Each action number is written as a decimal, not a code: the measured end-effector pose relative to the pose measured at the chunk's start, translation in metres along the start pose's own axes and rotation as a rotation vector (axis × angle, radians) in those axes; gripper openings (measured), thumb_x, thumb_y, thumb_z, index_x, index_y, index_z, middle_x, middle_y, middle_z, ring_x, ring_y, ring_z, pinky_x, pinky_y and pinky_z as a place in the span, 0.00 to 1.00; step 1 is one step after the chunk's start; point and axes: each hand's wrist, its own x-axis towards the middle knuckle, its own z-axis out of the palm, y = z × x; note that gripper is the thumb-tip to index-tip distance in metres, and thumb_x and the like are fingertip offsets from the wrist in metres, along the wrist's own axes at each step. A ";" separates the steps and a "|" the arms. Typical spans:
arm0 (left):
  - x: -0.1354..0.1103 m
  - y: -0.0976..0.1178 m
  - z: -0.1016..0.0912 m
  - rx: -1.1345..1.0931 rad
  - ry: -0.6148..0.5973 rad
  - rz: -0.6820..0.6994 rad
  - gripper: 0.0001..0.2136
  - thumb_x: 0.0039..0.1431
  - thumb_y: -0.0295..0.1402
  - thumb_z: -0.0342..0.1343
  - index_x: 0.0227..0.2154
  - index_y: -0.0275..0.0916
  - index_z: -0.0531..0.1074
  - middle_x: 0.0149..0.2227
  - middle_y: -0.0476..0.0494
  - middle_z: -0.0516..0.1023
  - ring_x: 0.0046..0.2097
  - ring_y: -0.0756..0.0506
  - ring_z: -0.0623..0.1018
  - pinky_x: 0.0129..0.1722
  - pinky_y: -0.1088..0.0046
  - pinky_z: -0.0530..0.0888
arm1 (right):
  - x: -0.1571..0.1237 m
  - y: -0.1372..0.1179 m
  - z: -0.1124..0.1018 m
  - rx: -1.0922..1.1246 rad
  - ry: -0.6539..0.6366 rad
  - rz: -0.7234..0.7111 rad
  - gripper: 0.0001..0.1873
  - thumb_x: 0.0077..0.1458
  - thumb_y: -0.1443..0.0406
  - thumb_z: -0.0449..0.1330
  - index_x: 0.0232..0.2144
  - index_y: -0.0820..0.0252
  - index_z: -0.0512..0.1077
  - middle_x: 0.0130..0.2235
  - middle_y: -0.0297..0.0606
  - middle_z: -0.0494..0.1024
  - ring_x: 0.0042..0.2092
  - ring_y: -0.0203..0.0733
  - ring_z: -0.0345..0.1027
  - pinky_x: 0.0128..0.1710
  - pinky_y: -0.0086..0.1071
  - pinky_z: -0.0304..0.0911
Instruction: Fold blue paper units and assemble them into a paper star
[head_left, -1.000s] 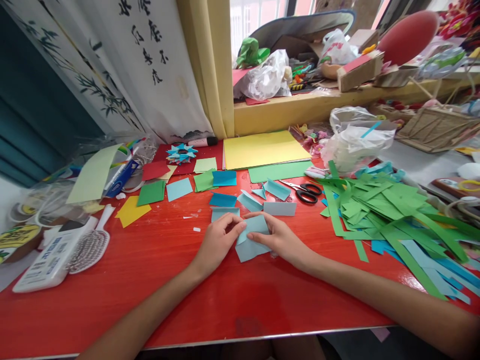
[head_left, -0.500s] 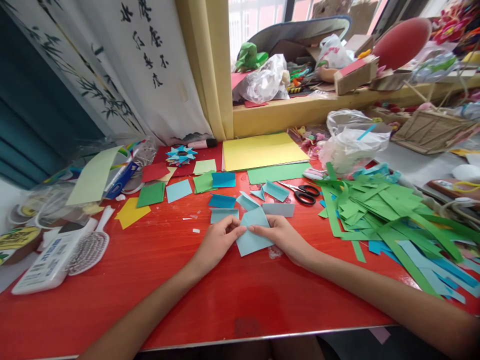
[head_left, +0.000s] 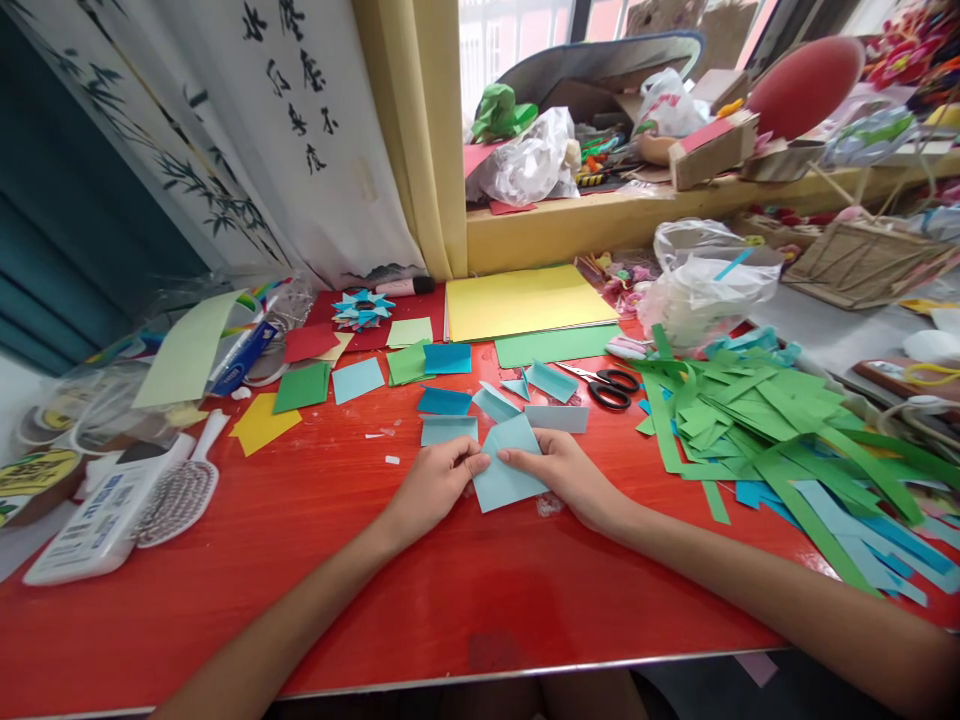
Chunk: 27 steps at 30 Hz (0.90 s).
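Between my two hands is a light blue sheet of paper (head_left: 510,480), tilted above the red table (head_left: 420,620). My left hand (head_left: 446,478) pinches its left edge between thumb and fingers. On the right, my right hand (head_left: 566,468) grips the other side, thumb on top and fingers behind. Just beyond my hands lie several folded blue paper pieces, among them a darker blue one (head_left: 444,401) and a pale one (head_left: 556,419). A pair of black-handled scissors (head_left: 604,386) rests behind my right hand.
Green paper strips (head_left: 765,420) are heaped at the right, with blue strips (head_left: 877,540) nearer. Yellow sheets (head_left: 525,300) lie at the back beside a blue folded paper ring (head_left: 363,310). A hairbrush (head_left: 180,500) and a white pack (head_left: 97,530) are at left.
My left thumb has slid slightly left toward the sheet's edge. Otherwise both hands and the paper are almost where they were.
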 end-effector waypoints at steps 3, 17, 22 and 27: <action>0.000 0.000 0.000 0.022 0.017 0.011 0.11 0.54 0.38 0.46 0.22 0.37 0.62 0.20 0.53 0.61 0.24 0.52 0.63 0.24 0.78 0.59 | 0.001 0.000 -0.001 -0.006 -0.020 0.005 0.14 0.43 0.56 0.60 0.26 0.63 0.68 0.27 0.35 0.72 0.26 0.34 0.64 0.22 0.26 0.57; 0.002 0.001 0.001 -0.201 0.114 -0.023 0.10 0.52 0.38 0.50 0.23 0.37 0.65 0.23 0.52 0.64 0.28 0.51 0.65 0.28 0.78 0.63 | 0.003 0.006 -0.002 -0.083 -0.091 -0.182 0.12 0.51 0.58 0.54 0.36 0.59 0.65 0.28 0.33 0.69 0.27 0.33 0.61 0.23 0.25 0.57; 0.004 -0.001 0.005 -0.378 0.100 -0.085 0.08 0.51 0.37 0.51 0.26 0.36 0.66 0.24 0.52 0.66 0.27 0.52 0.66 0.26 0.78 0.64 | 0.003 0.005 -0.002 -0.097 -0.104 -0.203 0.10 0.52 0.60 0.53 0.35 0.59 0.67 0.33 0.36 0.71 0.33 0.36 0.64 0.29 0.27 0.59; 0.001 0.001 0.003 -0.447 0.059 -0.066 0.08 0.52 0.36 0.51 0.23 0.36 0.64 0.21 0.53 0.65 0.24 0.53 0.67 0.26 0.77 0.66 | 0.002 0.004 -0.002 -0.081 -0.063 -0.224 0.11 0.53 0.60 0.53 0.36 0.59 0.68 0.34 0.36 0.71 0.35 0.37 0.64 0.32 0.27 0.59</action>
